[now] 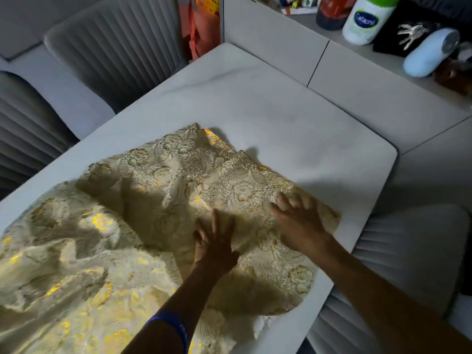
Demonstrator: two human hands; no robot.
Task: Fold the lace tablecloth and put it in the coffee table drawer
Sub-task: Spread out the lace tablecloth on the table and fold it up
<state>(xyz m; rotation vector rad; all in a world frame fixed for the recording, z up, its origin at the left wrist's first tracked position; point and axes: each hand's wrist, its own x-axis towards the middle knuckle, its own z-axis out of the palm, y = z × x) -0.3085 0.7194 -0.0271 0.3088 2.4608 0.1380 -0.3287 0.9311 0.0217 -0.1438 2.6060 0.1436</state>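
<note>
A cream and gold lace tablecloth with a flower pattern (178, 200) lies on a white table with rounded corners and a faint marble pattern (293, 118). The cloth covers the part of the table from about 6 to 9 o'clock and is wrinkled in heaps at the lower left; its far corner points to 12 o'clock and this part lies more flat. The bare part of the table is at 1 and 2 o'clock.

The left hand (214, 241) lies palm down on the cloth near the centre, with the fingers spread wide and holding nothing. On the left forearm there is a blue wristband (171, 325). The right hand (298, 221) lies also flat on the cloth, at about 3 o'clock near the right edge of the cloth, fingers open and a little apart, pressing and not gripping.

Around the table stand grey ribbed upholstered chairs: one at 11 o'clock (115, 39), one at 9 o'clock (25, 129) and one at 4 o'clock (408, 251). At 1 o'clock a pale counter (357, 85) is just beside the table. On it stand a white lotion bottle with a green cap (365, 19), a dark red jar (332, 11), a black cloth bag with a silver print (408, 29) and a white rounded device (431, 52). An orange bag (204, 29) is behind the table at 12 o'clock. The room is dim.
</note>
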